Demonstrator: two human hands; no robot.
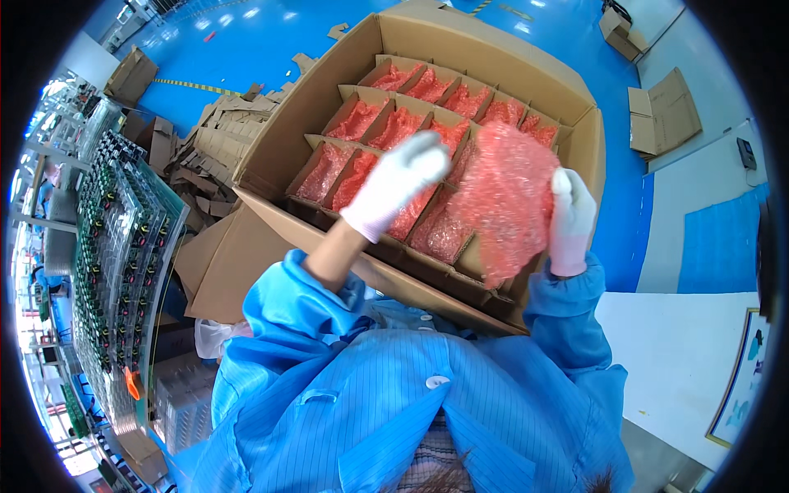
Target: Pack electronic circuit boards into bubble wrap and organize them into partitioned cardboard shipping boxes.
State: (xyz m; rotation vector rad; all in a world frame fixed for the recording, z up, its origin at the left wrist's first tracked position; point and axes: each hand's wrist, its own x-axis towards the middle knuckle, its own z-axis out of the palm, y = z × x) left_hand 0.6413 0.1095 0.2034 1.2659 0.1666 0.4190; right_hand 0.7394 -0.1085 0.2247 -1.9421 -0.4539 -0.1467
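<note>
My right hand (572, 215), in a white glove, grips the right edge of a pink bubble-wrap bag (505, 197). The bag hangs over the right part of a large cardboard box (485, 53), and whatever it contains cannot be made out. Above the middle cells is my left hand (401, 179), gloved too and slightly blurred, its fingers stretched out with nothing visible in them. Cardboard dividers (325, 138) split the box into cells, most filled with pink bubble wrap (399, 127). Beneath the held bag, some cells are partly hidden.
Flattened cardboard pieces (234, 131) lie on the blue floor left of the box. Farther left stands a rack of green circuit boards in clear trays (123, 263). An open box flap (230, 263) sticks out at the near left. Another carton (666, 115) leans by the right wall.
</note>
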